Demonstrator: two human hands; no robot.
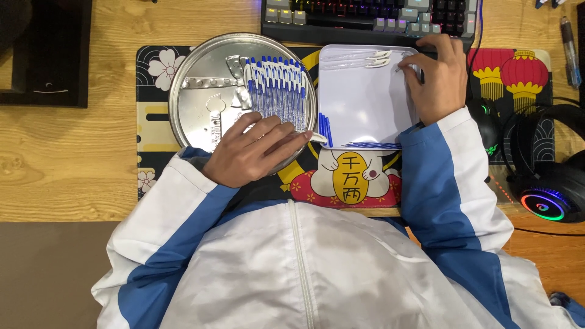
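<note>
Wooden desk (73, 158): pens (277, 88) lie between both hands, left (253, 149), right (436, 76).

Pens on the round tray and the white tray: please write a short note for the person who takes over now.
Left hand: rests on the near rim of the round metal tray, fingers pinching one white pen part at the rim.
Right hand: on the far right corner of the white tray, fingers at a small white piece.
Blue-capped pens: a row lying on the round tray.
White tray: a few white pieces along the far edge, blue pieces at the near-left corner.
Done: the row of pens.
Left: the loose pieces.
</note>
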